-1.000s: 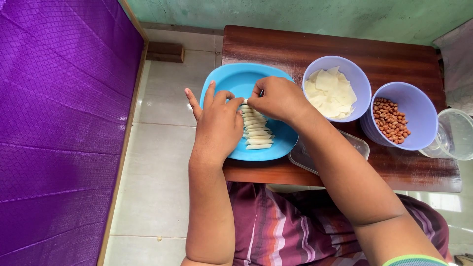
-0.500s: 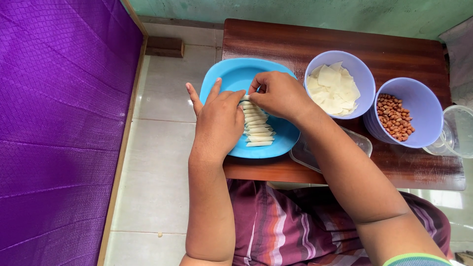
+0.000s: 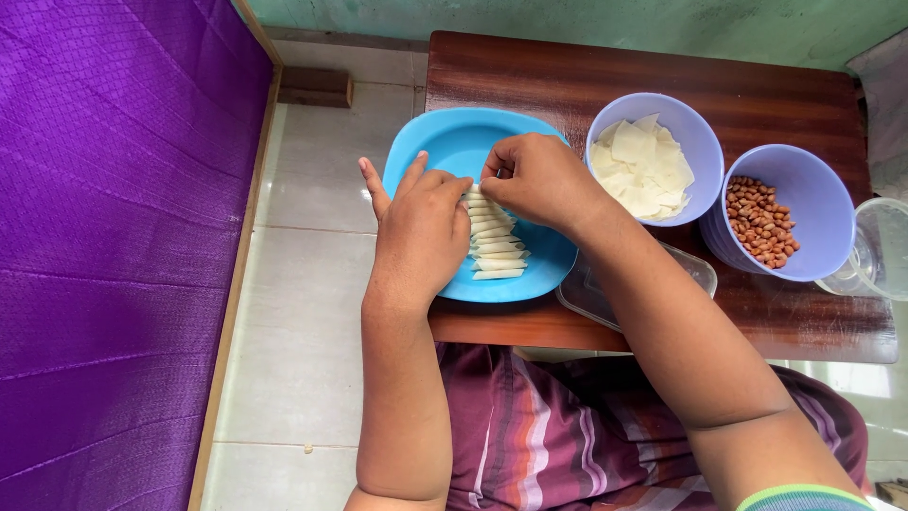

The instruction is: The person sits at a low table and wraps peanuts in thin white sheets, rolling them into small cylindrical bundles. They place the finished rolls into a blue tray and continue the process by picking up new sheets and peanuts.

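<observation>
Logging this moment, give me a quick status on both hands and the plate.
Left hand and right hand both at the row of rolled wrappers on blue plate. Grip hidden. Nothing in the way.

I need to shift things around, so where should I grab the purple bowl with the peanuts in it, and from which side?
Grip the peanut bowl by its bare rim on the far right, coming from above. Its walls are tall and upright; the other purple bowl touches its left side, and a clear container crowds the lower right.

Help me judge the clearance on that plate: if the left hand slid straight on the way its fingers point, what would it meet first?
The left hand points up and away across the blue plate. That part looks bare, so it would likely meet the plate's far rim first, then the wooden table. Depth is uncertain.
</observation>
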